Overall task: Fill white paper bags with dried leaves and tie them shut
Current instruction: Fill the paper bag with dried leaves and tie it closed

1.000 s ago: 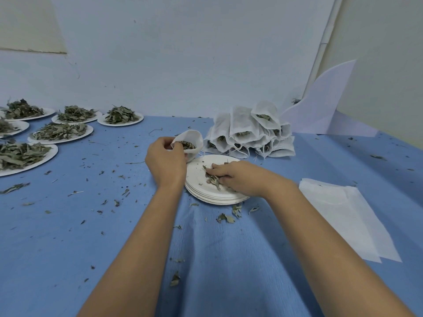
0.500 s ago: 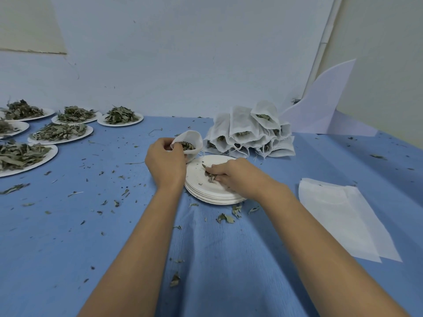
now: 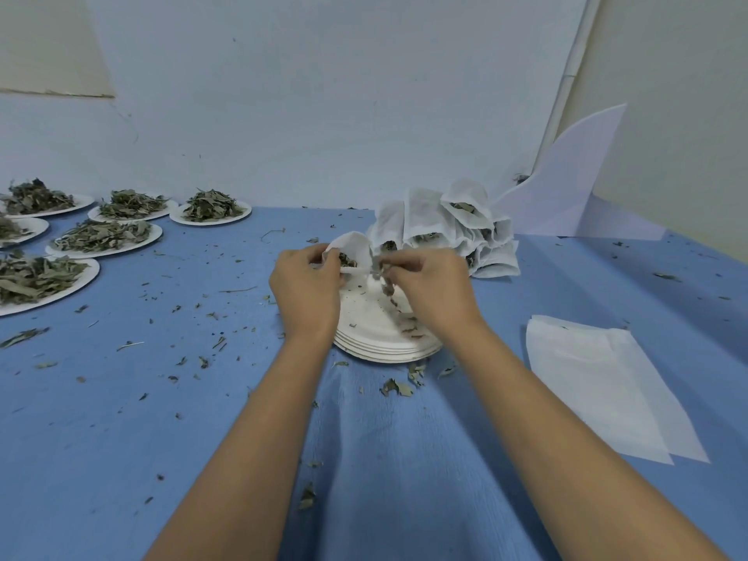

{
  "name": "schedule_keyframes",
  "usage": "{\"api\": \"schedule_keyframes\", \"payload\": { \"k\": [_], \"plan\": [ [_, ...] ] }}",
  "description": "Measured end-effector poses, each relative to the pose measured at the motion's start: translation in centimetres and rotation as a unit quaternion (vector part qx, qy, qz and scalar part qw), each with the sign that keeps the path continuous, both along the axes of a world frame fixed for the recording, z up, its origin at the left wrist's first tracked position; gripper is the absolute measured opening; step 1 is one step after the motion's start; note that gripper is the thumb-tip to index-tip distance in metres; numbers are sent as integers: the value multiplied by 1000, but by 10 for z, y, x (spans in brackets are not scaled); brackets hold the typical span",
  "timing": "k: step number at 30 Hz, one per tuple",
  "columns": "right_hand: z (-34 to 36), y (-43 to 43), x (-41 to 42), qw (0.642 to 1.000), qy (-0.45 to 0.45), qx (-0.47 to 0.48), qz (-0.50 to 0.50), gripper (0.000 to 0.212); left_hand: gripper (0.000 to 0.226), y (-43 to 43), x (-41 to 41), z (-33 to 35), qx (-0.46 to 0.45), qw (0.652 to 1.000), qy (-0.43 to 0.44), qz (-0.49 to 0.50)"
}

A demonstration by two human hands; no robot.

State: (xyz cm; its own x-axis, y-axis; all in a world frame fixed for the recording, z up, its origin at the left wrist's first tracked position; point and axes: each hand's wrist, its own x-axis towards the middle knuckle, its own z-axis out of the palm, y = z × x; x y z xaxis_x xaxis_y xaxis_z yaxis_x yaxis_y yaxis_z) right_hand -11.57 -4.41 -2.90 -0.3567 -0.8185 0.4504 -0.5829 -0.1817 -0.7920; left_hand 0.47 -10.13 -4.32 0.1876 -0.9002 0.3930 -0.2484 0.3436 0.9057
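Centrally, hands (image 3: 307, 293) (image 3: 433, 289) hold bag (image 3: 356, 244) rim and leaves (image 3: 386, 283) over plates (image 3: 384, 354).

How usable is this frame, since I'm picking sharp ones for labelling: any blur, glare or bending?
Head view: the leaves below the right hand are motion-blurred; the left hand, bag and plates are sharp; light is soft, without glare; the wide lens stretches the edges.

Soft, cool, even light fills the scene, casting only faint shadows beneath the forearms (image 3: 259, 439) on the blue cloth (image 3: 121, 439). Wide-angle distortion bends the edges (most at 3 and 9 o'clock). The leaves (image 3: 386, 283) at the right hand (image 3: 435, 293) smear with motion blur.
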Motion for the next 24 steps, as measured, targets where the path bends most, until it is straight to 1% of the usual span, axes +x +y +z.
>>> {"api": "schedule_keyframes", "payload": {
  "k": [1, 2, 3, 4, 6, 8, 9, 11, 13, 14, 16, 18, 21, 22, 24],
  "plan": [
    [5, 0, 0, 998, -58, -10, 16, 21, 21, 1, -1, 0, -12, 1000, -6, -3],
    [9, 0, 0, 995, -91, -9, 32, 21, 20, 2, -2, -1, -22, 1000, -14, -6],
    [12, 0, 1, 994, -102, 2, 43, 20, 19, 3, -3, -1, -31, 999, -25, -8],
    [12, 0, 1, 994, -96, 19, 43, 21, 19, 5, -5, -1, -41, 998, -40, -10],
    [10, 0, 1, 997, -50, 55, 19, 22, 17, 7, -8, -3, -59, 996, -71, -19],
    [7, 0, -2, 997, 6, 78, -6, 22, 14, 10, -11, -2, -66, 994, -81, -41],
    [6, 0, -3, 997, 21, 77, -15, 22, 12, 12, -12, -1, -66, 993, -80, -63],
    [4, 0, -5, 997, 30, 65, -26, 20, 8, 15, -14, -1, -72, 987, -82, -114],
    [4, 0, -7, 997, 23, 60, -39, 18, 9, 17, -15, 1, -66, 983, -63, -161],
    [5, 1, -8, 997, 11, 60, -46, 19, 9, 19, -15, 3, -53, 980, -42, -185],
    [5, 2, -9, 996, -43, 61, -53, 20, 14, 21, -15, 6, -24, 971, -13, -236],
    [6, 2, -10, 990, -111, 64, -52, 18, 19, 20, -15, 9, -7, 961, -15, -275],
    [12, 3, -7, 978, -188, 87, -10, 16, 26, 18, -15, 9, 3, 954, -59, -294],
    [14, 3, -5, 971, -216, 102, 7, 20, 29, 17, -16, 8, 2, 954, -82, -289],
    [18, 4, -4, 951, -277, 133, 43, 38, 35, 16, -16, 4, -3, 953, -121, -278]
  ]
}}
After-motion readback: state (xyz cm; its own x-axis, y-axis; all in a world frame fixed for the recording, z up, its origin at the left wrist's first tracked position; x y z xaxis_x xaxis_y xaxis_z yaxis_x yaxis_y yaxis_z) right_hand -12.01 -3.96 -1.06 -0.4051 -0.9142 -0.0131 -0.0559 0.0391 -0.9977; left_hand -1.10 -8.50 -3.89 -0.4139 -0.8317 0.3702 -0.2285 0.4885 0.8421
